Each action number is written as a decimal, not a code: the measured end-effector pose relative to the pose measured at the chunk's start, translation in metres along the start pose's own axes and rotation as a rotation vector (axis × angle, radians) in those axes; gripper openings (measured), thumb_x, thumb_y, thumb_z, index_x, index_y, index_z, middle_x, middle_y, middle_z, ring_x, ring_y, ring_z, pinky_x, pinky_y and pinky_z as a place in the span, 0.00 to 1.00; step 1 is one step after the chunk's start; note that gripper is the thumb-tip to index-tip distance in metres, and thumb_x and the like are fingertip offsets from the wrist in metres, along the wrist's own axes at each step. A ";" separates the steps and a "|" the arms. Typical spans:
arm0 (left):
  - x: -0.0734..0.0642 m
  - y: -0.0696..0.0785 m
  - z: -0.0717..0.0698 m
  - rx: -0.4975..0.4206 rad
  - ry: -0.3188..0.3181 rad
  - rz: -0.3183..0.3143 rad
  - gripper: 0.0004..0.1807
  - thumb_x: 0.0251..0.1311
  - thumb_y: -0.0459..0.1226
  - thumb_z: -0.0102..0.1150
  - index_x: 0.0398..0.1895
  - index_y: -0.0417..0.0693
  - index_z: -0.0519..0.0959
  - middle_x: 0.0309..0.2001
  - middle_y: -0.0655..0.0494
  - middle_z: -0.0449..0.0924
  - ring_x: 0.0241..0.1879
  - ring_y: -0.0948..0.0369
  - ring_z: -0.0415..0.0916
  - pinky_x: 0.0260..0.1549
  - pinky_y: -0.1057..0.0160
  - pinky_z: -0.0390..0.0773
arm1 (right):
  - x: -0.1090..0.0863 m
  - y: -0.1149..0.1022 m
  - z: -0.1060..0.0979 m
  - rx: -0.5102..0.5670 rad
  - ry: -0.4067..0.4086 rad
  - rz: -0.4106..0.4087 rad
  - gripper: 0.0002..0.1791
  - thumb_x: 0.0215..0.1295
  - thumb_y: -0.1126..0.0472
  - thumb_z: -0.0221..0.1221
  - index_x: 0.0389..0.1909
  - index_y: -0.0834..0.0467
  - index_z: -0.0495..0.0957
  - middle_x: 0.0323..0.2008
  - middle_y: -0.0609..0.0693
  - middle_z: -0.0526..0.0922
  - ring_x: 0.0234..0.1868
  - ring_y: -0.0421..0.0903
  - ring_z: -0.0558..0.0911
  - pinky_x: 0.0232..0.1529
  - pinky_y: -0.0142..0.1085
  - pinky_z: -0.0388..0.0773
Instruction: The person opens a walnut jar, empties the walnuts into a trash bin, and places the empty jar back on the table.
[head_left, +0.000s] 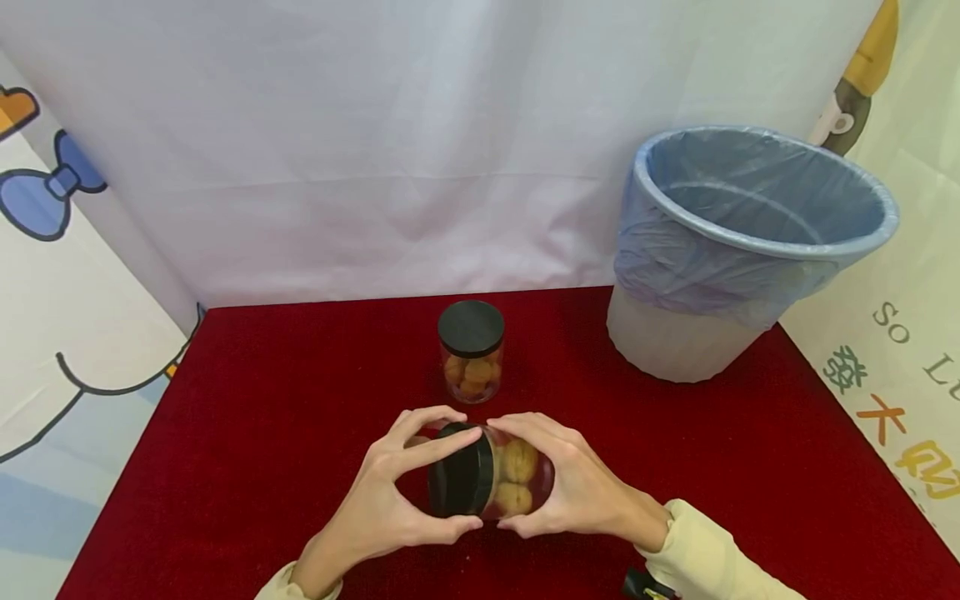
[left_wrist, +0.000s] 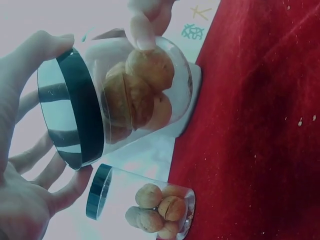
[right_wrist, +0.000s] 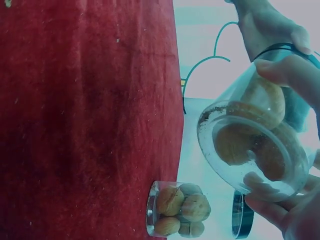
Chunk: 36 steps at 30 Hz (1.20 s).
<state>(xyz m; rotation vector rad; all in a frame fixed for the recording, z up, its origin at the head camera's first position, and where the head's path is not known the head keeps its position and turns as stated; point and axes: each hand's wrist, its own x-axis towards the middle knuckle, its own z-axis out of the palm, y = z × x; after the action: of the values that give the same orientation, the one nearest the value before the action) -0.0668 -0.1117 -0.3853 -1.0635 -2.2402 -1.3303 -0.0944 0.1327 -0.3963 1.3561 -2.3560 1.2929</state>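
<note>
A clear jar of walnuts (head_left: 515,483) is tipped on its side above the red table, between both hands. My left hand (head_left: 390,483) grips its black lid (left_wrist: 82,107), thumb on one side and fingers on the other. Around the clear body, my right hand (head_left: 577,483) holds with thumb and fingers. Several walnuts (left_wrist: 142,90) lie inside the held jar, and its round base (right_wrist: 250,150) faces the right wrist camera. Just beyond the hands a second jar (head_left: 471,354) stands upright, black lid on, with several walnuts in it.
At the back right stands a pale waste bin (head_left: 675,333) lined with a blue bag. Red cloth (head_left: 300,392) covers the table. A white curtain (head_left: 375,167) hangs behind it, and printed cloths flank both sides. A small black object (head_left: 647,583) shows by the right sleeve.
</note>
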 end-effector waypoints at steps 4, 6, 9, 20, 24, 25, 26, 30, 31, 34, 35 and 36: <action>-0.001 0.001 0.000 -0.007 -0.005 -0.031 0.39 0.41 0.48 0.76 0.61 0.52 0.74 0.60 0.52 0.68 0.54 0.53 0.68 0.46 0.55 0.74 | 0.001 0.000 -0.001 -0.023 0.012 -0.015 0.48 0.37 0.53 0.77 0.62 0.61 0.67 0.57 0.51 0.74 0.55 0.46 0.74 0.52 0.41 0.75; -0.002 0.000 0.000 -0.012 -0.006 -0.031 0.39 0.42 0.47 0.75 0.62 0.51 0.73 0.61 0.51 0.67 0.55 0.53 0.67 0.47 0.54 0.74 | 0.002 0.001 -0.001 -0.022 0.016 -0.022 0.47 0.36 0.53 0.77 0.61 0.61 0.68 0.56 0.51 0.74 0.55 0.46 0.75 0.52 0.41 0.75; -0.003 -0.001 0.003 -0.011 -0.016 0.001 0.40 0.46 0.48 0.73 0.64 0.48 0.70 0.63 0.49 0.64 0.57 0.52 0.66 0.47 0.56 0.75 | 0.004 0.001 -0.003 -0.015 0.013 -0.028 0.47 0.37 0.52 0.77 0.62 0.60 0.68 0.56 0.51 0.75 0.55 0.46 0.75 0.52 0.40 0.75; -0.002 -0.010 0.010 0.101 0.067 0.160 0.38 0.52 0.54 0.65 0.62 0.42 0.72 0.57 0.43 0.69 0.49 0.53 0.70 0.42 0.62 0.74 | 0.004 0.000 -0.003 0.007 -0.004 -0.029 0.47 0.38 0.52 0.76 0.62 0.62 0.67 0.56 0.52 0.75 0.54 0.46 0.76 0.51 0.40 0.75; 0.000 -0.007 0.011 0.098 0.121 0.188 0.37 0.51 0.54 0.65 0.60 0.41 0.74 0.54 0.41 0.71 0.46 0.53 0.71 0.40 0.62 0.75 | 0.005 0.000 -0.002 0.008 0.004 -0.038 0.47 0.37 0.54 0.76 0.62 0.62 0.68 0.56 0.52 0.75 0.54 0.45 0.75 0.51 0.40 0.75; 0.001 -0.005 0.011 0.095 0.138 0.190 0.36 0.52 0.54 0.65 0.60 0.41 0.74 0.53 0.40 0.72 0.44 0.53 0.71 0.40 0.62 0.75 | 0.005 0.000 -0.002 -0.013 0.014 -0.051 0.47 0.37 0.54 0.76 0.61 0.62 0.68 0.55 0.52 0.75 0.54 0.46 0.75 0.51 0.40 0.75; 0.003 -0.003 0.011 0.093 0.154 0.186 0.36 0.52 0.54 0.65 0.59 0.40 0.74 0.52 0.40 0.72 0.44 0.53 0.72 0.40 0.63 0.75 | 0.006 0.000 -0.002 -0.039 0.025 -0.061 0.47 0.36 0.53 0.76 0.61 0.61 0.69 0.55 0.52 0.75 0.53 0.46 0.76 0.51 0.40 0.75; 0.004 0.001 0.013 0.077 0.197 0.128 0.36 0.52 0.54 0.65 0.59 0.40 0.74 0.50 0.41 0.73 0.42 0.53 0.73 0.39 0.62 0.76 | 0.007 0.000 -0.001 -0.148 0.067 -0.086 0.46 0.34 0.53 0.76 0.60 0.61 0.70 0.54 0.51 0.76 0.53 0.45 0.75 0.49 0.39 0.76; 0.002 0.000 0.014 0.076 0.201 0.099 0.37 0.51 0.54 0.66 0.60 0.41 0.74 0.49 0.42 0.74 0.43 0.53 0.74 0.39 0.60 0.77 | 0.007 0.000 -0.001 -0.176 0.077 -0.090 0.46 0.34 0.52 0.76 0.59 0.61 0.70 0.54 0.51 0.76 0.53 0.46 0.75 0.49 0.40 0.76; -0.001 -0.002 0.015 0.075 0.197 0.008 0.38 0.49 0.55 0.68 0.61 0.45 0.74 0.50 0.46 0.74 0.43 0.54 0.74 0.37 0.60 0.77 | 0.006 0.000 -0.001 -0.193 0.087 -0.088 0.47 0.33 0.53 0.76 0.60 0.62 0.70 0.55 0.52 0.75 0.53 0.46 0.75 0.49 0.42 0.76; -0.002 -0.003 0.016 0.076 0.192 -0.029 0.38 0.49 0.55 0.68 0.61 0.47 0.73 0.50 0.48 0.74 0.43 0.56 0.74 0.36 0.60 0.77 | 0.006 0.000 0.000 -0.198 0.091 -0.088 0.47 0.33 0.53 0.76 0.60 0.62 0.70 0.55 0.52 0.75 0.53 0.47 0.75 0.49 0.42 0.76; -0.002 -0.003 0.016 0.074 0.187 -0.064 0.38 0.48 0.54 0.69 0.62 0.48 0.73 0.50 0.49 0.74 0.42 0.57 0.74 0.34 0.61 0.77 | 0.006 0.001 0.001 -0.205 0.098 -0.091 0.47 0.33 0.53 0.76 0.60 0.62 0.70 0.56 0.52 0.75 0.53 0.47 0.75 0.49 0.43 0.76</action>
<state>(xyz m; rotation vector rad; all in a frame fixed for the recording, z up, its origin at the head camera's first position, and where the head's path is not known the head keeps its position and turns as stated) -0.0657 -0.0999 -0.3962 -0.8127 -2.1828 -1.3032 -0.0985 0.1282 -0.3939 1.2901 -2.2614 1.0371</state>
